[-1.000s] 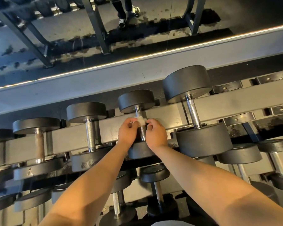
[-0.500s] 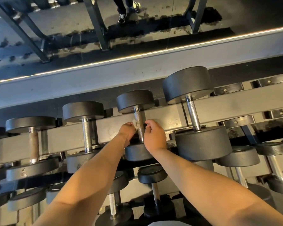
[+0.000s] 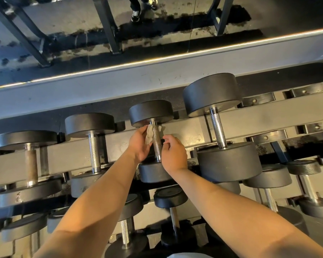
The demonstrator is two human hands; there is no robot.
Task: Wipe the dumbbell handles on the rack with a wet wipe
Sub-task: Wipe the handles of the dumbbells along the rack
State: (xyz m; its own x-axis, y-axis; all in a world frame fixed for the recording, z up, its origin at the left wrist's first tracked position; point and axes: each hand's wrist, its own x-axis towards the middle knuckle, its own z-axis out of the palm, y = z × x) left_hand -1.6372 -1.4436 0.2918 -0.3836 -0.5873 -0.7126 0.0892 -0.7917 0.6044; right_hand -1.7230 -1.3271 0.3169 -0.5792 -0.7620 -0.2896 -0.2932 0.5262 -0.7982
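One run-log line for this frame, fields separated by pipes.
stage: wiping handle on rack | wet wipe: behind handle, held by left hand | right hand: beside handle, fingers curled

A glowing light strip (image 3: 157, 60) runs from nine o'clock up toward three o'clock along the top edge of a grey ledge (image 3: 119, 84) behind the weights. Above it, at twelve o'clock, a dark mirror (image 3: 73, 25) reflects black steel frame legs (image 3: 108, 25) and a pair of black-and-white sneakers (image 3: 135, 15). A strip of black floor (image 3: 101, 107) lies just below the ledge.
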